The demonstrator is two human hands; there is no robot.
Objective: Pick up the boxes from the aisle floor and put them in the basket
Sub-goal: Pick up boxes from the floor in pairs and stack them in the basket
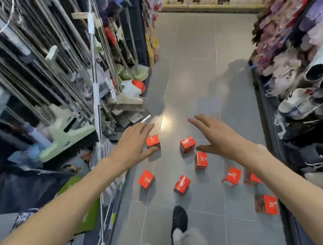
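Several small red boxes lie scattered on the grey tiled aisle floor. My left hand [134, 142] is stretched out with fingers apart, just left of the farthest box [153, 140], its thumb near that box. My right hand [215, 135] is also spread and holds nothing; its thumb hovers over a box [187, 144] and another upright box [201, 160]. More boxes lie nearer me: one at the left [146, 179], one in the middle [182, 184], two at the right [232, 175] [250, 178], and one by the right shelf [267, 204]. No basket is in view.
Mops and brooms [116, 73] fill the left rack. Slippers and shoes [303, 92] fill the right shelves. My black shoe [179, 221] stands on the floor below the boxes. The aisle floor [194, 60] runs ahead to a far shelf.
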